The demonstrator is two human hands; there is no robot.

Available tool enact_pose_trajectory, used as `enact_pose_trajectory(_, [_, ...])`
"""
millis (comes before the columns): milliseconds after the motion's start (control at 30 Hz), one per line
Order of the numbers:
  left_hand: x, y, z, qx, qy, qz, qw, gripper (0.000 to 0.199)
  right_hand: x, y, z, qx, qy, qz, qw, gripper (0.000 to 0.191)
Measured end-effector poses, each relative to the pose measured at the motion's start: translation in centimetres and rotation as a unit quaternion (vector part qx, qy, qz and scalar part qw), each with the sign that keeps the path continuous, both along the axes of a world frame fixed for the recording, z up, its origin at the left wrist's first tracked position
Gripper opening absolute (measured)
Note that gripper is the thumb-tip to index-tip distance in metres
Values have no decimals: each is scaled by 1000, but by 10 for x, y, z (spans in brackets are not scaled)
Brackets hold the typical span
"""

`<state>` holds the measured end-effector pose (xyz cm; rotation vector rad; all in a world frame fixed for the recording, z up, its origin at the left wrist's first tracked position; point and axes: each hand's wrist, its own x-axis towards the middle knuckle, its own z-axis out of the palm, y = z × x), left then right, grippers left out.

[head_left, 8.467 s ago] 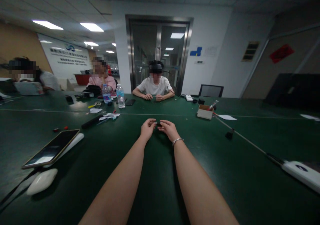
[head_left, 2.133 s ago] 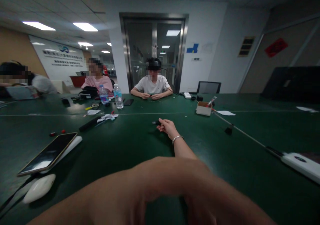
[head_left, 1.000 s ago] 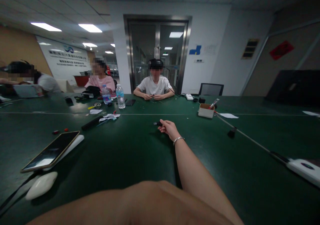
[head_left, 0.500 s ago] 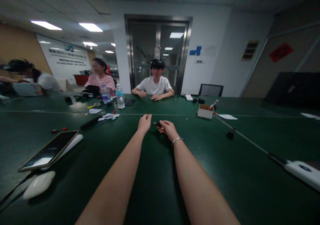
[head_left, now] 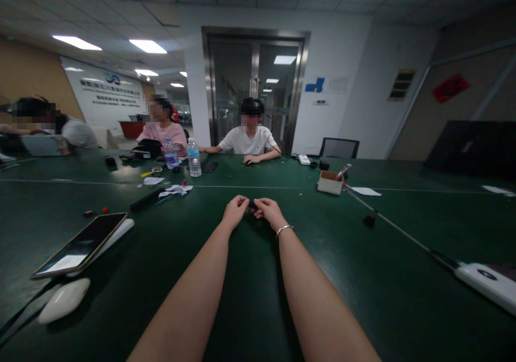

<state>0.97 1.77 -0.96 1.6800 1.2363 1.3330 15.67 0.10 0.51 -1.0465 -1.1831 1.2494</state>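
Note:
Between my two hands, above the green table [head_left: 258, 276], is a small black stick-like object [head_left: 252, 204], too small to identify. Its right end is pinched in the closed fingers of my right hand [head_left: 269, 211], which has a silver bracelet [head_left: 285, 230] at the wrist. My left hand [head_left: 236, 211] is also closed, thumb and fingertips pinched at the object's left end. The fingers cover most of the object.
On the left lie a phone [head_left: 83, 244] and a white mouse-shaped object [head_left: 64, 300]. Water bottles [head_left: 194, 160] stand farther back. A small box [head_left: 329, 183], a thin rod [head_left: 395, 227] and a white device [head_left: 489, 281] are on the right. A person [head_left: 250, 136] sits opposite.
My left hand has moved in to the black object's left end, covering the lighter tip that showed before. The person opposite has stretched one arm out sideways.

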Motion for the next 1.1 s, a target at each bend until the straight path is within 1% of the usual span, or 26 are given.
enact_pose_trajectory(67, [0,0,0,-1,-21,-8,1000,19,0,0,0,1,4,1,1000,12])
enact_pose_trajectory(200, [2,-4,2,-26,-28,-25,999,25,1,-1,0,-3,4,3,1000,15])
enact_pose_trajectory(300, [2,-6,3,-8,-50,-18,999,20,1,-2,0,1,2,10,1000,16])
enact_pose_trajectory(367, [3,-7,4,-9,-63,-12,998,19,0,-3,0,6,4,13,1000,16])
enact_pose_trajectory(433, [3,-7,4,-10,-57,-8,998,20,0,-4,0,7,8,15,1000,17])
enact_pose_trajectory(533, [2,-6,3,9,-47,-4,999,18,0,-4,0,9,7,18,1000,17])
enact_pose_trajectory(600, [1,-5,3,1,-45,-3,999,21,0,-4,0,11,5,17,1000,18])
enact_pose_trajectory(700, [1,-5,3,-13,-35,-14,999,27,0,-4,0,11,5,13,1000,20])
enact_pose_trajectory(800, [1,-6,3,6,-36,-22,999,23,0,-3,0,10,1,9,1000,19])
enact_pose_trajectory(933, [1,-7,2,-10,-26,-27,999,27,1,-2,-1,7,-3,12,1000,19])
enact_pose_trajectory(1033, [0,-6,2,3,-19,-33,999,24,1,-1,-1,7,-7,17,1000,19])
enact_pose_trajectory(1100, [0,-6,1,-2,-15,-29,999,29,1,-1,-2,7,-9,18,1000,19])
